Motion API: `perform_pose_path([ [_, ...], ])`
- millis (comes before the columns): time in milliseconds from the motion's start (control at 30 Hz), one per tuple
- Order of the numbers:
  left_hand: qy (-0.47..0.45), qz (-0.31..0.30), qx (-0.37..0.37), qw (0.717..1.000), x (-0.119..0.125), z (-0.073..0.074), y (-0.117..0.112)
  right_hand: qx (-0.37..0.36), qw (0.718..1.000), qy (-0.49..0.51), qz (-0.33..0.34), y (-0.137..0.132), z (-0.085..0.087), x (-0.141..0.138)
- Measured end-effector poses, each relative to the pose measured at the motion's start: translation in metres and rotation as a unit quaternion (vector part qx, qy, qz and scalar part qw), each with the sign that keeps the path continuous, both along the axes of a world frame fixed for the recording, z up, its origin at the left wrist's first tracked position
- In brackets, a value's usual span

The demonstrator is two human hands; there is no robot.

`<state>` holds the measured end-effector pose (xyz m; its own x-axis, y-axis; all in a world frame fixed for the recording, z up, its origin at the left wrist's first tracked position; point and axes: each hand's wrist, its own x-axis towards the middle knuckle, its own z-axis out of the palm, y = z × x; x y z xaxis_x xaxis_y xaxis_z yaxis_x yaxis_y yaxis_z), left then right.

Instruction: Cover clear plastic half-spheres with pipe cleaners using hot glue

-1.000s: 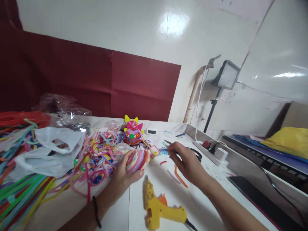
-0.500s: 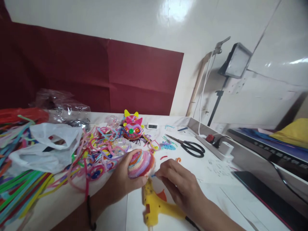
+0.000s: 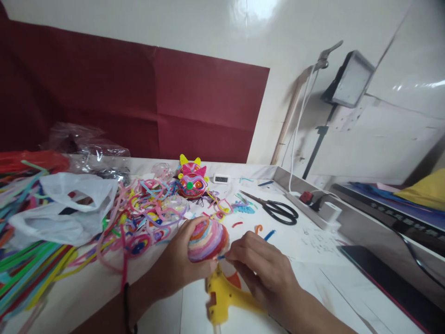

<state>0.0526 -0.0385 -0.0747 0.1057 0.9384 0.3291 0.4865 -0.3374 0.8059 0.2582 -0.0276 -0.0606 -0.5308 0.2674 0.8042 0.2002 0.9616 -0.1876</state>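
Note:
My left hand [image 3: 182, 262] grips a round ball wrapped in coloured pipe-cleaner coils [image 3: 207, 239], held just above the white table. My right hand [image 3: 262, 269] is pinched on a short blue pipe-cleaner piece [image 3: 221, 256] and presses its end against the ball's lower right side. A yellow glue gun [image 3: 225, 297] lies on the table right under both hands, partly hidden by my right wrist.
A tangle of pipe-cleaner scraps [image 3: 146, 218] and a white plastic bag [image 3: 66, 208] lie at the left. A finished colourful figure [image 3: 190, 181] stands behind, with black scissors [image 3: 278, 211], a small digital clock [image 3: 220, 178], a power strip [image 3: 320, 208] and a lamp stand [image 3: 347, 83] at the right.
My right hand came back from near the scissors to the ball with a blue piece in its fingers. The ball has been lifted and turned slightly, and my view has shifted down and to the right.

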Motion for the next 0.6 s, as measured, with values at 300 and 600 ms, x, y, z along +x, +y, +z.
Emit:
perform_pose_path([
  [300, -0.002, 0.003, -0.005, 1.0, 0.0017, 0.009, -0.0035, -0.01, 0.999, -0.028, -0.026, 0.0012, 0.0012, 0.0036],
  [600, 0.014, 0.016, 0.023, 1.0, 0.0021, 0.0053, -0.0028, -0.016, 0.995, -0.065, -0.068, -0.0009, 0.0024, 0.0037],
])
